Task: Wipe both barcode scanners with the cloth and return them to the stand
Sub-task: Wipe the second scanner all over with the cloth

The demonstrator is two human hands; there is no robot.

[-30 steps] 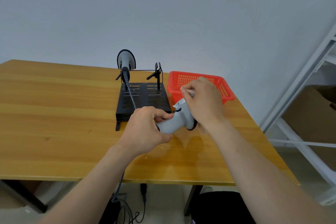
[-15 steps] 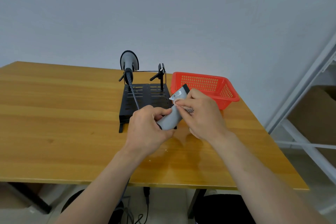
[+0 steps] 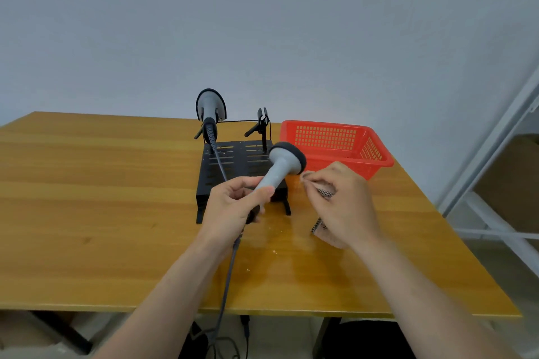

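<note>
Now the left hand [image 3: 230, 207] holds one scanner [image 3: 280, 166] just in front of the stand [image 3: 242, 154]. Its grip is wrapped round the grey handle, with the thumb on top. The round head is tipped up and sits over the front right part of the stand.

The right hand [image 3: 341, 207] is just right of the stand's front corner. Its grip pinches the cloth [image 3: 324, 192] (a small checked one, mostly hidden in the palm). One bit pokes out by the fingers and one bit hangs under the hand. The cloth is just beside the scanner's head. I cannot tell if it touches.

A second scanner [image 3: 210, 105] sits in the left holder at the back of the stand. Its cord [image 3: 219, 163] runs down over the stand. The right holder [image 3: 262, 122] at the back of the stand has nothing in it. A red basket [image 3: 376, 154] is to the right of the stand, on the tabletop [image 3: 102, 198].

I think this is the wiping step for the held scanner. I cannot tell if the second scanner has been wiped yet.

The next move likely needs the cloth pressed on the head and rubbed round it, while the left hand turns the handle a little. After that, the scanner should go into the right holder, with care that its cord does not snag on the stand.
</note>
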